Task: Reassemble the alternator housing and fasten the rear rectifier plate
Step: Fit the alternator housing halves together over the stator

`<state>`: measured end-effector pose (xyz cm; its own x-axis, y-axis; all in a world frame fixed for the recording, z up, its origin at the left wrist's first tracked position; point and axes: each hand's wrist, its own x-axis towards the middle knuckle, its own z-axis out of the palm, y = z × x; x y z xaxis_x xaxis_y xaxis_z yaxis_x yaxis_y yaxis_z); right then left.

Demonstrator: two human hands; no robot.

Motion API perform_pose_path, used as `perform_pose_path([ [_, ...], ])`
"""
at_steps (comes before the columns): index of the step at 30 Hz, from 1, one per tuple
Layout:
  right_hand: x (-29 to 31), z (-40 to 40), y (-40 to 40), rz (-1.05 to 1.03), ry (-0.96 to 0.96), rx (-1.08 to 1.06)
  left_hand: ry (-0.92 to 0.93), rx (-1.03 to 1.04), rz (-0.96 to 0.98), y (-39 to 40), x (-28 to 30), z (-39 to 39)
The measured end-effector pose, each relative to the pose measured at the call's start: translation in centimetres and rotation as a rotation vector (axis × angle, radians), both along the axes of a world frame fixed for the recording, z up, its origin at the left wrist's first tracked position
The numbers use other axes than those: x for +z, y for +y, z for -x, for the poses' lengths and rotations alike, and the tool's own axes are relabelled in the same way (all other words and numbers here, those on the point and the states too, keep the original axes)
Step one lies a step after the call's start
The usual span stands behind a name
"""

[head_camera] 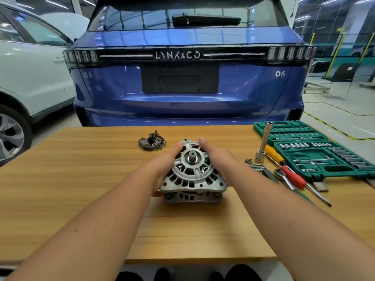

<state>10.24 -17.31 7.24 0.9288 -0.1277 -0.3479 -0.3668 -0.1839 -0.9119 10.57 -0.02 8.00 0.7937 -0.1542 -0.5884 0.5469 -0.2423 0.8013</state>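
Silver cast aluminium, ribbed and vented, the alternator housing sits at the middle of your pale wooden desk with its steel shaft end facing up toward you. Your left hand cups its left flank and your right hand its right flank, each grip curled round the casting, fingertips reaching over the far rim. The dark rear rectifier plate with its tangle of copper leads lies apart from the housing, farther back and a little left. To your right, a small heap of silver bolts rests near a long chrome socket extension standing upright, beside a yellow-and-red handled screwdriver, a ratchet handle and an open green socket case. A blue car's tailgate stands beyond the desk.
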Motion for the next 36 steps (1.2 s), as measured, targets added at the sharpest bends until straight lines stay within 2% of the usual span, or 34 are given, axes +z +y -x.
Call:
perform_pose_path([
  [20, -0.2, 0.7, -0.1, -0.049, -0.026, -0.027, -0.083, -0.042, 0.081, 0.6, -0.4, 0.8],
  [23, -0.3, 1.8, 0.0, -0.003, -0.087, -0.038, -0.187, -0.038, 0.099, 0.7, -0.9, 1.6],
  [28, -0.7, 4.5, 0.2, 0.087, -0.241, -0.129, -0.391, 0.019, 0.012, 0.9, -1.9, 3.9],
  [32, -1.3, 6.0, 0.1, 0.083, -0.366, -0.137, -0.548, 0.042, -0.042, 1.0, -2.3, 5.9],
  [36, -2.3, 7.3, -0.1, 0.167, -0.467, -0.113, -0.696, 0.043, -0.119, 1.3, -3.1, 7.2],
])
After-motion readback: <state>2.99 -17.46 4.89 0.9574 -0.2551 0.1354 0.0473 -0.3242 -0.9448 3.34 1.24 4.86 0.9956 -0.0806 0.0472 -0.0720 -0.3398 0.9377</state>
